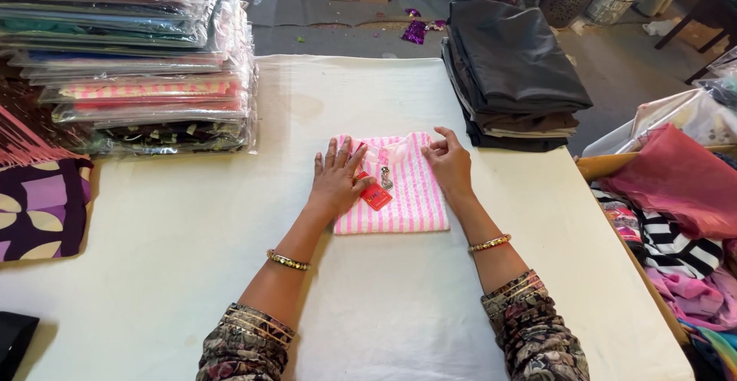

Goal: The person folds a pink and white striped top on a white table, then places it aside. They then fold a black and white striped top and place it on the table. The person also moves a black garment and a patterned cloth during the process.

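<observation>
Stripes of pink and white run up and down the folded garment (399, 189), a nearly square packet of soft cloth lying at the middle of the white cloth-covered table (192, 235). Its slightly longer axis runs from 6 to 12 o'clock, neckline end toward 12. A red paper tag (375, 195) and a small metallic pendant (386, 178) lie on its front.

The left hand (336, 177) rests flat on the garment's 9 o'clock edge, fingers spread wide, gripping nothing. The right hand (447, 162) sits at the 2 o'clock corner, fingers curled loosely; whether they pinch the cloth I cannot tell. Both wrists wear gold bangles.

At 10 o'clock stands a tall stack of glossy plastic-wrapped garments (146, 66). At 1 o'clock is a pile of dark, smooth folded fabric (510, 66). At 3 o'clock loose colourful clothes (675, 220) lie heaped beside the table.
</observation>
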